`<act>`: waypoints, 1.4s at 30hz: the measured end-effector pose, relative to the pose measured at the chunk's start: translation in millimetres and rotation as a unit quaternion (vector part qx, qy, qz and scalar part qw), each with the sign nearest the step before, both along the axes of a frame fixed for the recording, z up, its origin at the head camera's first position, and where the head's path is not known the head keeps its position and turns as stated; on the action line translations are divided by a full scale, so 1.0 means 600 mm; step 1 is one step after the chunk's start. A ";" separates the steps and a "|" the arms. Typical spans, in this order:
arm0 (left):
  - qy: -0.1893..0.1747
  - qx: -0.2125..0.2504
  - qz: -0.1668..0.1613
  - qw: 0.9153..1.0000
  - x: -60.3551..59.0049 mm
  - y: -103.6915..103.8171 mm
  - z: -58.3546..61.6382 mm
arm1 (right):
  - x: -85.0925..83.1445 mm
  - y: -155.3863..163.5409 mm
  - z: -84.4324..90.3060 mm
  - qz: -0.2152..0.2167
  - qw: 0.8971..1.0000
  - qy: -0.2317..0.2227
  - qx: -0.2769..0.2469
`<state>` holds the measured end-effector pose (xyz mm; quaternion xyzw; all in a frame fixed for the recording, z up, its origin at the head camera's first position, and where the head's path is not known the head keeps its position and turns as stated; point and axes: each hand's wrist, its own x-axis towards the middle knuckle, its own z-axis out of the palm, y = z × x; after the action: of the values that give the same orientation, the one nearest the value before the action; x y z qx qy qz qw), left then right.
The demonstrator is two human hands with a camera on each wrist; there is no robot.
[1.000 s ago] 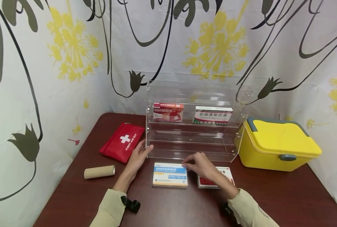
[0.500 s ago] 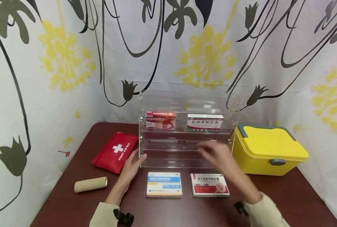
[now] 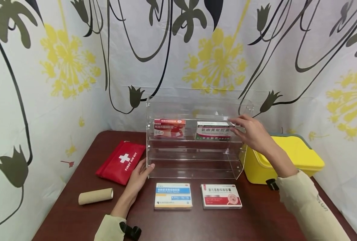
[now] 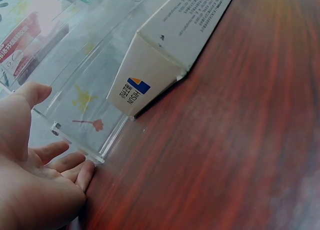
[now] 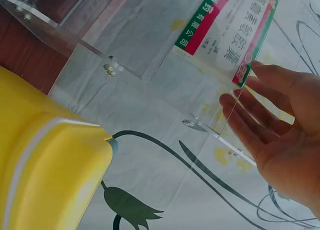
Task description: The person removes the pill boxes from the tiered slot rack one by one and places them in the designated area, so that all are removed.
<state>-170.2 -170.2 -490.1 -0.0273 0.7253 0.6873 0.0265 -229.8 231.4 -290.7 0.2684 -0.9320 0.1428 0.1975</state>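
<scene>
A: Green-and-white medicine box (image 3: 216, 130) sits on the upper tier of the clear acrylic rack (image 3: 193, 157), right of the red-and-orange box (image 3: 169, 128). Our right hand (image 3: 250, 134) is up at its right end now; a second ago it was down over the blue-and-white box (image 3: 173, 195) on the near table (image 3: 76, 221).

B: So we have left the two flat boxes lying and come up to the shelf. Fingers?

A: Straight and loosely spread. In the right wrist view the fingertips (image 5: 240, 107) lie at the box's end (image 5: 227, 35) and the rack's side panel. We cannot tell whether they touch the carton itself or only the acrylic. Nothing is grasped.

B: Left hand (image 3: 139, 175)?

A: Unmoved. It rests flat on the table, fingers relaxed, against the rack's near left corner (image 4: 75, 140), holding nothing. The red first aid pouch (image 3: 121, 162) lies just left of it, the cardboard roll (image 3: 95, 196) nearer us.

B: And the red-and-white box (image 3: 221, 196)?

A: Uncovered since our right arm lifted off it, flat beside the blue one. The yellow case (image 3: 286, 160) stands right of the rack, lid closed.

B: We read it as attention shifting from the table boxes to the shelved one, with the left hand steadying the rack.
</scene>
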 end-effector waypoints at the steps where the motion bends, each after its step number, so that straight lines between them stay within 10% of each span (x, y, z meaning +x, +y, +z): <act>1: -0.001 -0.001 0.001 1.000 0.000 0.001 0.000 | -0.002 0.002 0.001 0.008 1.000 -0.003 -0.002; 14: 0.011 0.005 -0.001 1.000 -0.007 0.006 -0.005 | -0.021 0.027 0.015 0.033 0.993 -0.090 -0.069; 26: -0.007 0.011 -0.004 1.000 -0.006 0.009 -0.009 | -0.023 0.039 0.006 0.016 0.991 -0.073 -0.108; 42: -0.009 0.002 0.004 1.000 -0.010 0.000 -0.010 | 0.033 0.047 0.088 0.041 0.982 -0.001 -0.182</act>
<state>-176.1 -170.5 -496.1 -0.0360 0.7234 0.6888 0.0301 -209.9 259.8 -237.7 0.2655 -0.8788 0.3182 0.2366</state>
